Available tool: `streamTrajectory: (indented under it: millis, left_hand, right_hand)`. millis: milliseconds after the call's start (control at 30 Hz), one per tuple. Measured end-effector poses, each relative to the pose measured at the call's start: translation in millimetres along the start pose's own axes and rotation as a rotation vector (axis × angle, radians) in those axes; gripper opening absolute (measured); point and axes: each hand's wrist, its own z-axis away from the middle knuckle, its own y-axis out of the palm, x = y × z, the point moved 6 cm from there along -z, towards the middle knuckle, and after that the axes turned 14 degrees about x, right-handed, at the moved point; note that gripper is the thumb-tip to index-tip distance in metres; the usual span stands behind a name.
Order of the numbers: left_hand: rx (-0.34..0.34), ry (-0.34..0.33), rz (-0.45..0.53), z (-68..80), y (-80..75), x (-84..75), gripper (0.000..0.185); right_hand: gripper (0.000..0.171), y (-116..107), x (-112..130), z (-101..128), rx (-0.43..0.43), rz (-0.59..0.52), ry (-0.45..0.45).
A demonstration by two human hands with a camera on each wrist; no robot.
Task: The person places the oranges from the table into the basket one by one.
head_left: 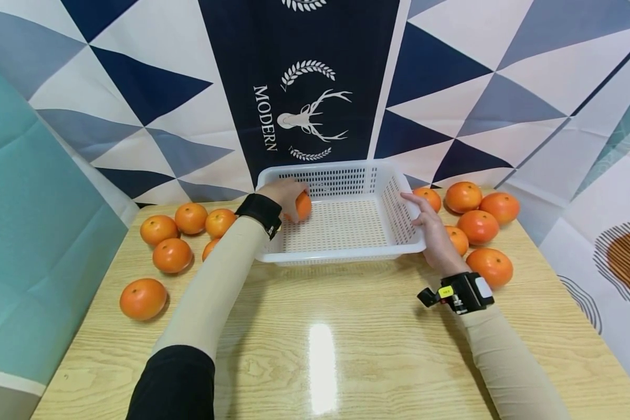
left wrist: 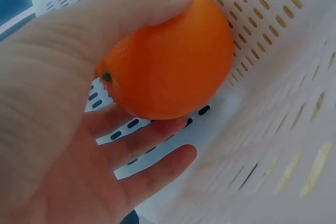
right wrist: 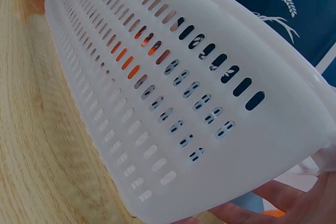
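My left hand (head_left: 279, 189) is gripping an orange (head_left: 301, 206), thumb and fingers curled round it, holding it inside the white basket (head_left: 341, 252) at its left wall. My right hand (head_left: 431, 230) is resting with relaxed fingers against the basket's right rim, holding nothing. The basket is sitting on the wooden table (head_left: 346, 350). Loose oranges (head_left: 172, 255) are lying left of it, and more (head_left: 479, 226) are clustering on its right, near my right wrist.
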Motion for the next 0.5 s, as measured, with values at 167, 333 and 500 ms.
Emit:
streamTrajectory:
  millis: [167,333,500]
  left_hand:
    - [0.002,-0.003,0.013,-8.6,1.0,5.4,0.073]
    - [0.022,-0.022,0.038,1.2,-1.7,0.8,0.072]
    - [0.018,-0.02,0.028,15.3,-3.8,-6.8,0.068]
  right_hand:
    - [0.08,-0.7,-0.5,0.0,0.0,0.0,-0.001]
    - [0.08,-0.5,-0.2,0.1,0.009,-0.01,-0.012]
    - [0.08,0.0,0.0,0.5,0.013,-0.016,-0.019]
